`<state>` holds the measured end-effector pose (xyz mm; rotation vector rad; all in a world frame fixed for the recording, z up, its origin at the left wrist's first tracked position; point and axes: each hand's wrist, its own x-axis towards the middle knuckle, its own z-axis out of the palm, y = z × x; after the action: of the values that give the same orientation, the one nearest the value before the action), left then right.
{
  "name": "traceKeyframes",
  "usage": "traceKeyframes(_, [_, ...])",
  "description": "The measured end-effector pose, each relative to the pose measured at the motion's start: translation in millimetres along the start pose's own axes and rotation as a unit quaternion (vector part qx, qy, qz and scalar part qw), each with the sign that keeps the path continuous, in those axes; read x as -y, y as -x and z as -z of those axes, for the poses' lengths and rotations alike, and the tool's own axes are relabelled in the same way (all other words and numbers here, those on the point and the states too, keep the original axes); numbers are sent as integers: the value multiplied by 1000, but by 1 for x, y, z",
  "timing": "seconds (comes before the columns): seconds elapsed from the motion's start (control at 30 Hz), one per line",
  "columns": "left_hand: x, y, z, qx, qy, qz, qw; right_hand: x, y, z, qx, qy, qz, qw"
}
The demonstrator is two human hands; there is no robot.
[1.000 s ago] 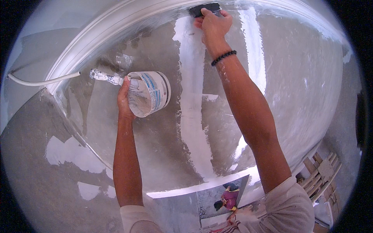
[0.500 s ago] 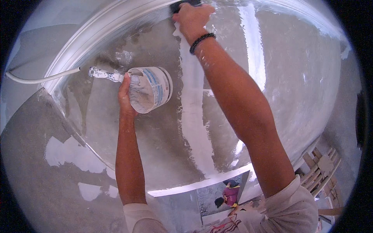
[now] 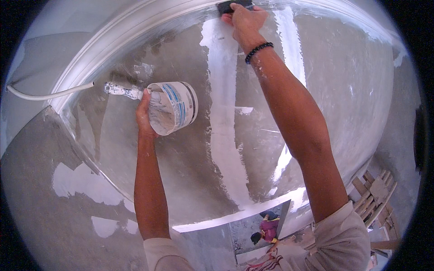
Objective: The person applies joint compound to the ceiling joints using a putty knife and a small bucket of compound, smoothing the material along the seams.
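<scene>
My left hand (image 3: 145,118) grips the rim of a white plastic tub (image 3: 186,103), which is tipped so that its mouth faces left. Whitish paste coats the inside of the tub. A paste-smeared handle (image 3: 121,90) of a tool sticks out over the rim by my thumb; the end inside is partly hidden. High up, my right hand (image 3: 249,23) is closed on a black flat rectangular tool (image 3: 231,7) and holds it against the grey surface (image 3: 181,171), just below the white moulding (image 3: 101,40). A white filler strip (image 3: 224,90) runs down the surface beneath it.
A pale bent conduit (image 3: 54,94) juts out at the left. Another white filler strip (image 3: 290,40) lies partly behind my right forearm. Far below, a person (image 3: 267,230) in a maroon top is visible through an opening. Wooden planks (image 3: 375,196) stand at the lower right.
My right hand has slid to the right along the moulding with the black tool, and the forearm has followed. The tub has stayed nearly in place, shifting slightly down.
</scene>
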<state>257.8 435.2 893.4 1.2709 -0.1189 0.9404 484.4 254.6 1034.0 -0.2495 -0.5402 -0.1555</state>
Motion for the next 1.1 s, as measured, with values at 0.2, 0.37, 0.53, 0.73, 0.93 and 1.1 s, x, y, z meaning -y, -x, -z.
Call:
traceKeyframes(0.2, [2, -3, -5, 19, -5, -10, 1000, -44, 23, -28, 30, 59, 20, 998])
traceKeyframes(0.37, [-2, 5, -2, -6, -25, -32, 999, -46, 79, -27, 121, -1, -57, 991])
traceKeyframes(0.53, [2, -4, -8, -4, -34, -19, 999, -26, -13, 26, 52, -28, 45, 997])
traceKeyframes(0.73, [-2, -3, -4, 8, -22, -30, 999, -19, 2, -9, 7, -9, -19, 1000])
traceKeyframes(0.93, [-2, 3, 4, -18, -25, -25, 999, -24, 83, -6, 156, -3, -125, 980])
traceKeyframes(1.1, [-1, 0, -7, 14, -14, -35, 999, 16, -12, 91, 207, 412, 379, 802])
